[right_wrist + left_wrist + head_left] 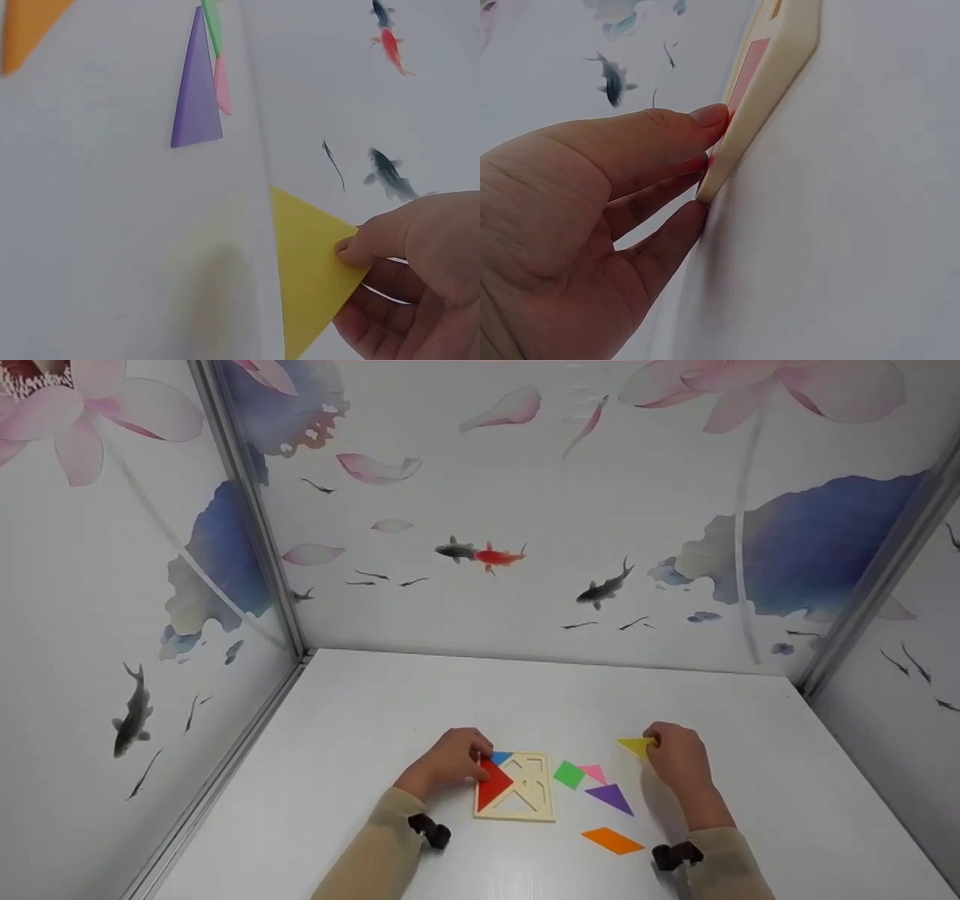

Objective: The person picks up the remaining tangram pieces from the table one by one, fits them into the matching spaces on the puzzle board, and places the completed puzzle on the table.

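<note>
A wooden tangram board (534, 808) lies on the table with a large red triangle (493, 789) and a blue triangle (501, 757) in it. My left hand (453, 755) grips the board's far left corner. Its thumb rests on the red triangle, and the fingers meet the board's edge, as the left wrist view (577, 217) shows. To the right, my right hand (681, 757) pinches a large yellow triangle (311, 274) between thumb and fingers, raised over the table with a shadow below. Several recesses in the board show bare wood or table.
Between the board and my right hand lie a green square (568, 775), a pink triangle (593, 773) and a purple triangle (612, 798). Closer to me is an orange parallelogram (613, 840). Printed walls (525, 607) enclose the white table (360, 690) at the back and sides.
</note>
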Demonstrator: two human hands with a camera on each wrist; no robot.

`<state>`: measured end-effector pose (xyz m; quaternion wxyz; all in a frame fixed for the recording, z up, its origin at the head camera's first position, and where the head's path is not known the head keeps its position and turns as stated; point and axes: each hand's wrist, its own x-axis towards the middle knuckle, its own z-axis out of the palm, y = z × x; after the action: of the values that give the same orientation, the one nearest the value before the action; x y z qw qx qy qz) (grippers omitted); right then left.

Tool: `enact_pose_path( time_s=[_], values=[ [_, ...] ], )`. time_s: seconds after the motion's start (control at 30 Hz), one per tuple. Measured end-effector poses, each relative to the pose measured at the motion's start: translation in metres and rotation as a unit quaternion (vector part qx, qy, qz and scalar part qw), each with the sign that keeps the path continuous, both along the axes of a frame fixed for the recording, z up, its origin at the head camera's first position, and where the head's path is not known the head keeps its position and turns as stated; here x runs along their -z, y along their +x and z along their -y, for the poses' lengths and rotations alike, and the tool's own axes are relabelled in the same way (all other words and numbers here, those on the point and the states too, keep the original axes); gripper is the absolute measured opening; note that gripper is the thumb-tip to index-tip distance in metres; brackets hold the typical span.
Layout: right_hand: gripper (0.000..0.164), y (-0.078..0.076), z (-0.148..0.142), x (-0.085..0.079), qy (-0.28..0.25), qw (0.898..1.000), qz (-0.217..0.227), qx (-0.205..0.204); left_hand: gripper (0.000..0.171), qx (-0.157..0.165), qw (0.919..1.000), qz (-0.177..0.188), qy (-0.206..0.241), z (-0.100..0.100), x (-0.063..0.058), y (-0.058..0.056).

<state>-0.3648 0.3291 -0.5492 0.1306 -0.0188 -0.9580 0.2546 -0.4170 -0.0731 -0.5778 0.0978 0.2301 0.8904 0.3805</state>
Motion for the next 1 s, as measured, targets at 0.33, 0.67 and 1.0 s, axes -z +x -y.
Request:
enact_pose_path(
  time_s=[0.33, 0.67, 1.0],
  values=[
    [0.021, 0.000, 0.007, -0.007, -0.060, 0.998, 0.000, 0.005, 0.032, -0.001, 1.0000, 0.005, 0.001, -0.005, -0.001, 0.003],
    [0.026, 0.005, 0.018, -0.013, -0.126, 0.992, 0.011, 0.001, 0.035, -0.004, 0.9998, 0.016, -0.007, -0.005, 0.001, 0.001],
    [0.027, 0.010, 0.046, -0.019, -0.204, 0.977, 0.047, -0.037, 0.038, -0.006, 0.9997, 0.024, -0.009, -0.004, -0.003, 0.006]
  ],
)
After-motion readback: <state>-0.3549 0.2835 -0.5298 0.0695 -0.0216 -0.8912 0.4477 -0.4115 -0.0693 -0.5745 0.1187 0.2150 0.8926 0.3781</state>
